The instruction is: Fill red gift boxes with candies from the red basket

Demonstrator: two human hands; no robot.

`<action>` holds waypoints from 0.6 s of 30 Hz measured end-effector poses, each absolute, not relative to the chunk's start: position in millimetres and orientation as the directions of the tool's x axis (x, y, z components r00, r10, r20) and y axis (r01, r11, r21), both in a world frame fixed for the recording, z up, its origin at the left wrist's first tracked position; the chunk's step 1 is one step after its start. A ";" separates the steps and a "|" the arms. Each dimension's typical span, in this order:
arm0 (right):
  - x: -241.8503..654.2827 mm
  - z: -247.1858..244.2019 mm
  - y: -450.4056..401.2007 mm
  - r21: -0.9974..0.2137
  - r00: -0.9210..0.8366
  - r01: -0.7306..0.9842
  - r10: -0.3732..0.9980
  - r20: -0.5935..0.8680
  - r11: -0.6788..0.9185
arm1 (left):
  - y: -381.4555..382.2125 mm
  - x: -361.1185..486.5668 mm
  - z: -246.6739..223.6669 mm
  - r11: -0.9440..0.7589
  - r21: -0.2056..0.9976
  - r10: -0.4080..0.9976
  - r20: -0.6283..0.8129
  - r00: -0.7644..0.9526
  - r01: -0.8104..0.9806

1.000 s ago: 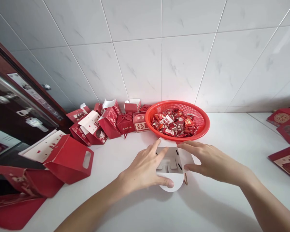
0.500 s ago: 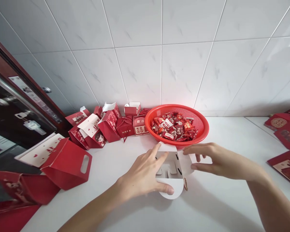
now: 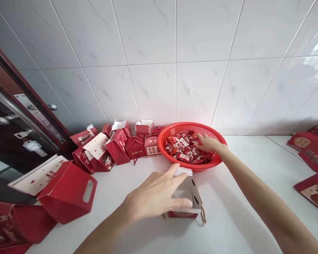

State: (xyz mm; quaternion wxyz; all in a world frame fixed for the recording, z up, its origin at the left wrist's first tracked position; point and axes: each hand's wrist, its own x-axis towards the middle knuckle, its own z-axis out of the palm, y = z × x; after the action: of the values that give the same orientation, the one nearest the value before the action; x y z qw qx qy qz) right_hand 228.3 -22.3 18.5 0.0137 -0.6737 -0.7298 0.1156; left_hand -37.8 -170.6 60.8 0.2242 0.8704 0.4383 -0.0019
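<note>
A small open box [image 3: 183,213], red outside and white inside, stands on the table with a twisted cord handle [image 3: 202,211] hanging at its right side. Across its left side lies my left hand [image 3: 156,192], thumb over the front rim and fingers at the far edge, holding the box. A red plastic basket [image 3: 165,163] behind it is filled with wrapped candies [image 3: 184,150]. My right hand [image 3: 209,144] reaches into the basket, fingers apart over the candies at their right side; I see nothing in its grasp.
Several red paper gift boxes [image 3: 118,146] line the wall left of the basket. Larger red boxes [image 3: 69,192] stand along the left, by a dark door with keys [image 3: 34,146]. More red boxes [image 3: 316,155] lie at the right edge. A tiled wall rises behind.
My right hand has gone from the box's right side up into the basket. The box's front and right flaps no longer stick out over its sides. My left hand stays at the box.
</note>
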 end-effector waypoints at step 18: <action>231.1 11.6 -20.6 -0.147 -0.241 0.960 0.970 -0.013 0.237 | -53.2 3.2 42.3 -0.596 -0.124 0.781 0.137 0.609 0.793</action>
State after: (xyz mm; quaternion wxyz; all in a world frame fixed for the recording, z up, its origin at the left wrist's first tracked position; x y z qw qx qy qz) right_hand 231.1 -20.6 11.6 0.0403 -0.6145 -0.7854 0.0618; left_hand 3.2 -53.2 42.3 -0.0861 0.8928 0.4409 0.0343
